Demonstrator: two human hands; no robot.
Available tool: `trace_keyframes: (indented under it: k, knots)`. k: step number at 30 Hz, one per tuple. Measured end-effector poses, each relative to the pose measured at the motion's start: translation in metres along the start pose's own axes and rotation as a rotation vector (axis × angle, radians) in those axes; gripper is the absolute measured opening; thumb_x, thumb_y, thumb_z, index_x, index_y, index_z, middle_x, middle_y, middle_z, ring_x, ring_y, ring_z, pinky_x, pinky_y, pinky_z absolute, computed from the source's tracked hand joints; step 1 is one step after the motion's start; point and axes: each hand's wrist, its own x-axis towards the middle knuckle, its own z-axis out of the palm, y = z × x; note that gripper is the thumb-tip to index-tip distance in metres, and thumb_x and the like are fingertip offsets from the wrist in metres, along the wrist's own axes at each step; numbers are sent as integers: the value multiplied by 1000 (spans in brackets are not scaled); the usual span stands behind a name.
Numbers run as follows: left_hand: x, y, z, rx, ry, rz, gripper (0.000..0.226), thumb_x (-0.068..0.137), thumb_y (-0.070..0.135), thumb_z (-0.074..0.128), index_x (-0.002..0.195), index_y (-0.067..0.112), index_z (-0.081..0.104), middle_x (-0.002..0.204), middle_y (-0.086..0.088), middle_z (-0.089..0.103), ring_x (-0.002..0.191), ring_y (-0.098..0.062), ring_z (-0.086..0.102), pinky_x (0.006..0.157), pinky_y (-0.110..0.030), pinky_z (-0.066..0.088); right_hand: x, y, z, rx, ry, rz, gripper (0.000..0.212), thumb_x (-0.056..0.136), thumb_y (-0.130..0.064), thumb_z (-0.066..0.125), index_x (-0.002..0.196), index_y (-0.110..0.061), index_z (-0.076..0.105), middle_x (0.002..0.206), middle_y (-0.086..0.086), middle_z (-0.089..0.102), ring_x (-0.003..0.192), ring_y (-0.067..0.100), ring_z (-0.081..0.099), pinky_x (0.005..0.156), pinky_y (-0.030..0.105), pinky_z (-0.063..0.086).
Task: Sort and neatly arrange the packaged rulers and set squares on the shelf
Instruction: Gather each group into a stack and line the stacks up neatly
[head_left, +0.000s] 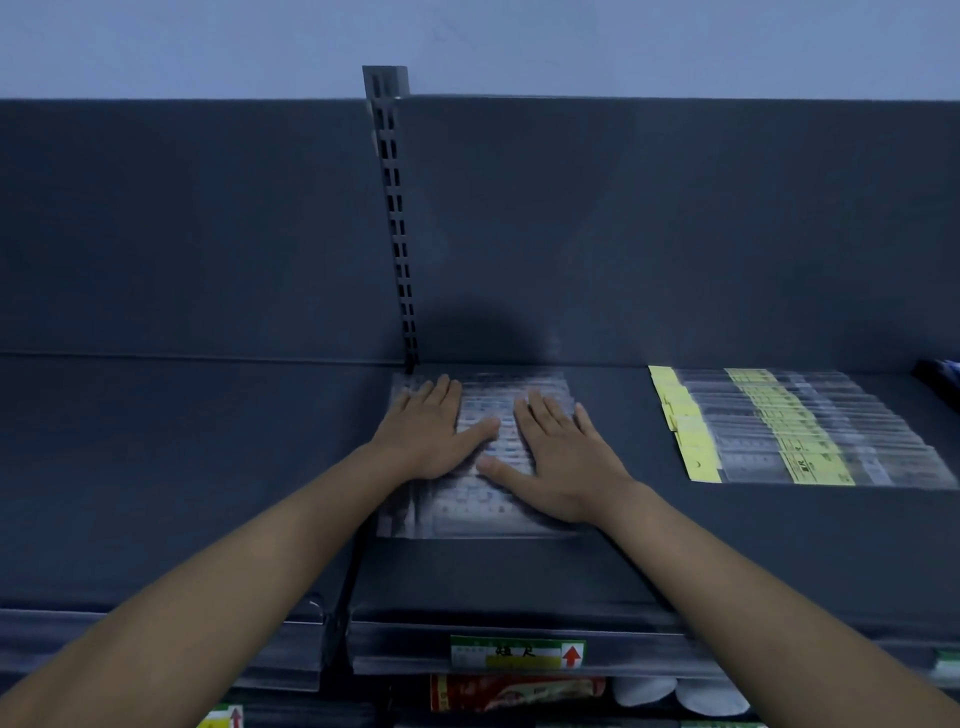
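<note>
Forearms reach up from the bottom edge to the shelf, whose front rail carries a price label.

The left hand lies flat, fingers straight and together, on the left part of a stack of clear packs. This stack sits at the foot of the slotted upright, near the back panel. The right hand presses on its right part, fingers straight and slightly spread, grasping nothing.

The step looks like squaring and flattening this stack. Next would be nudging its edges flush, with even pressure so the slippery sleeves do not slide apart.

Well apart to the right, yellow-tagged packs lie fanned in an overlapping row that still seems to need straightening.

Below the shelf sits a red pack.
</note>
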Motion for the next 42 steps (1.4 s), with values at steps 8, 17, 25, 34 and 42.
trace_keyframes:
  k: [8, 17, 25, 34, 42]
  knots:
    - [13, -8, 8, -15, 35, 53, 94, 86, 77, 19, 154, 16, -4, 162, -1, -8, 149, -16, -5, 118, -35, -6, 4, 3, 7, -7, 17, 11, 103, 74, -84, 8, 152, -18, -7, 159, -3, -12, 145, 10, -14, 118, 38, -11]
    - [5, -16, 2, 3, 97, 83, 97, 78, 80, 9, 154, 19, 6, 162, -1, -1, 149, -16, 1, 120, -37, -5, 5, 2, 7, -8, 2, 54, 107, 69, -87, 3, 151, -19, -10, 159, -4, -15, 144, 8, -17, 119, 38, -11]
    - [-13, -16, 12, -53, 205, 187, 76, 92, 67, 27, 153, 24, 18, 161, 5, 13, 147, -12, 12, 117, -28, 7, 6, 1, 7, 11, 18, 70, 105, 72, -87, 6, 152, -20, -8, 159, -6, -11, 144, 6, -16, 119, 37, -11]
    - [-12, -13, 9, -78, 270, 162, 72, 91, 66, 34, 149, 23, 32, 157, 5, 26, 144, -12, 23, 114, -26, 20, 9, 0, 6, 30, 29, 95, 100, 77, -83, 9, 152, -17, -3, 160, -5, -5, 145, 5, -10, 119, 36, -10]
    - [-30, -12, 14, 47, 146, 240, 77, 92, 65, 12, 154, 21, 4, 162, 3, -2, 148, -10, -1, 119, -30, -1, -6, 6, 0, 27, -42, -32, 92, 83, -76, 10, 151, -17, -8, 158, -7, -14, 142, 3, -20, 117, 35, -15]
